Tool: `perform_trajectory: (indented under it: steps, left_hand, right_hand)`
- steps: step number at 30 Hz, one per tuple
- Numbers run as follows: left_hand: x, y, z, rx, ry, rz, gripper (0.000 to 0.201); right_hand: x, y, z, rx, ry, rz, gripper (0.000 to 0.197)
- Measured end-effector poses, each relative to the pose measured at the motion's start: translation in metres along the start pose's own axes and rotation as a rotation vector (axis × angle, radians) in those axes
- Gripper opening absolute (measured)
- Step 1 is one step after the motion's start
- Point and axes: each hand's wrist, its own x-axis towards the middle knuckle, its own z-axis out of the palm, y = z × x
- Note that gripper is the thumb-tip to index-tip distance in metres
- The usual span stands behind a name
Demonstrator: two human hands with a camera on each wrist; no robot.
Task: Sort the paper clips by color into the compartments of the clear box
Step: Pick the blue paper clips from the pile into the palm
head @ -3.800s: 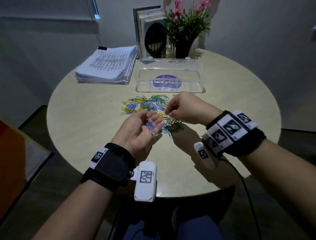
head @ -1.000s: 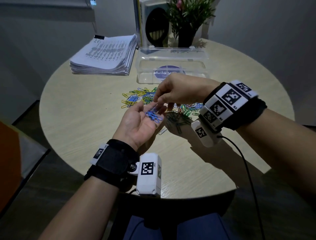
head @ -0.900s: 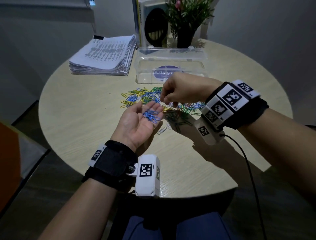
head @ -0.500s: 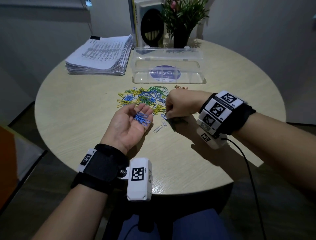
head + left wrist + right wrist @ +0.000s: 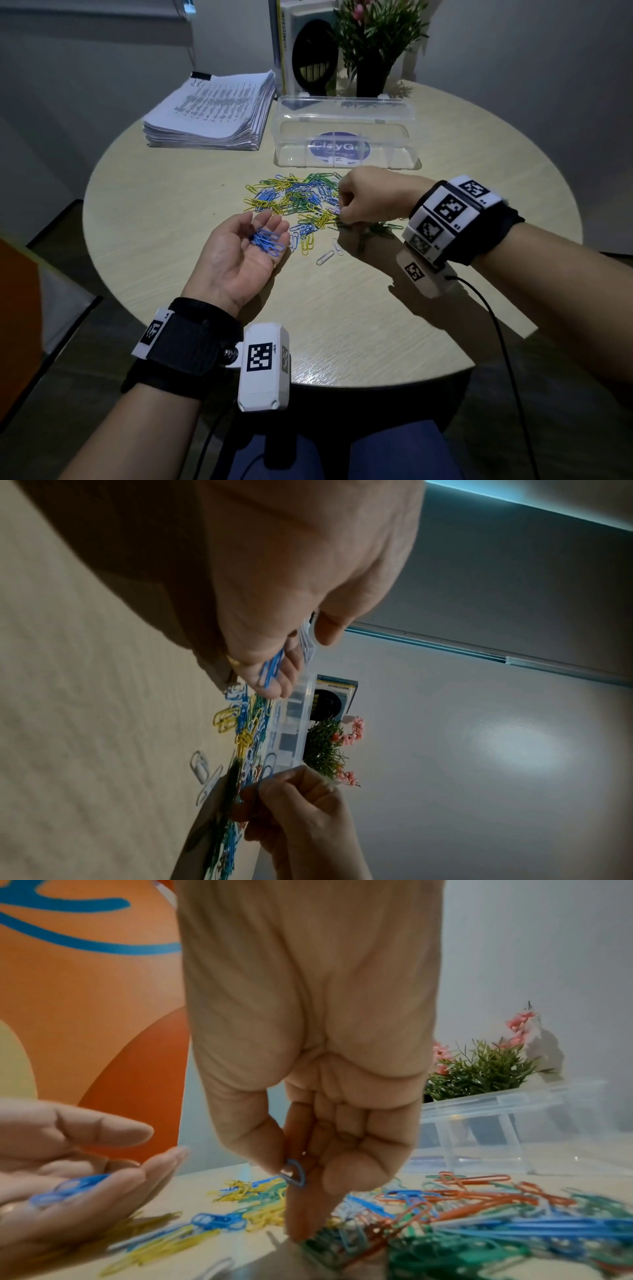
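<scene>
**Blue clips being gathered; box not yet loaded**

1. Stack of printed white paper sheets [image 5: 212, 109], far left of the round pale wood-grain bench [image 5: 171, 212]. Not part of the sort.

2. Left hand [image 5: 239, 257], palm up, fingers relaxed and spread, just beside the near edge of the heap. It cradles a small bunch of blue wire paper clips [image 5: 269, 241] on the fingers; serves as a holding tray.

3. Loose heap of mixed paper clips [image 5: 298, 202], blue, yellow, green, orange and a few white, spread on the bench between the two hands and the box. Largely unsorted.

4. Clear plastic compartment box [image 5: 346, 137], behind the heap, lid open. No clips visible inside.

5. Right hand [image 5: 370, 198], fingers curled down over the right side of the heap. The wrist view shows thumb and forefinger pinching a single blue paper clip [image 5: 294, 1175], just above the pile.

Step in hand, as judged: collecting blues, one at a time. Next move calls for carrying the pinched clip leftward into the open palm without snagging neighbours, then emptying the bunch into one compartment.
</scene>
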Motion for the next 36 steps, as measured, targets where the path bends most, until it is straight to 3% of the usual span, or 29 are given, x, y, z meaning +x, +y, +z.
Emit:
perform_trajectory:
  steps: [4, 6, 13, 22, 26, 30, 36]
  left_hand:
    - [-0.003, 0.005, -0.007, -0.009, 0.012, 0.012, 0.029]
    - [-0.004, 0.007, -0.01, -0.024, 0.02, 0.016, 0.029]
    - [-0.006, 0.014, -0.018, -0.069, 0.016, 0.031, 0.029]
    - [-0.004, 0.016, -0.022, -0.084, 0.015, 0.03, 0.028]
    - [-0.002, 0.017, -0.022, -0.093, 0.008, 0.029, 0.028]
    - [-0.002, 0.017, -0.021, -0.097, 0.011, 0.025, 0.028]
    - [-0.002, 0.018, -0.02, -0.087, 0.021, 0.021, 0.029]
  right_hand:
    - [0.011, -0.011, 0.0, 0.112, -0.066, -0.034, 0.028]
    - [0.015, -0.019, 0.001, 0.15, -0.117, -0.048, 0.032]
    - [0.024, -0.049, 0.013, -0.043, -0.062, -0.178, 0.013]
    - [0.032, -0.044, 0.011, -0.258, -0.089, -0.187, 0.02]
    - [0.031, -0.049, 0.012, -0.229, -0.056, -0.235, 0.018]
    - [0.031, -0.056, 0.018, -0.151, -0.121, -0.31, 0.023]
    - [0.033, -0.054, 0.021, -0.213, -0.152, -0.246, 0.014]
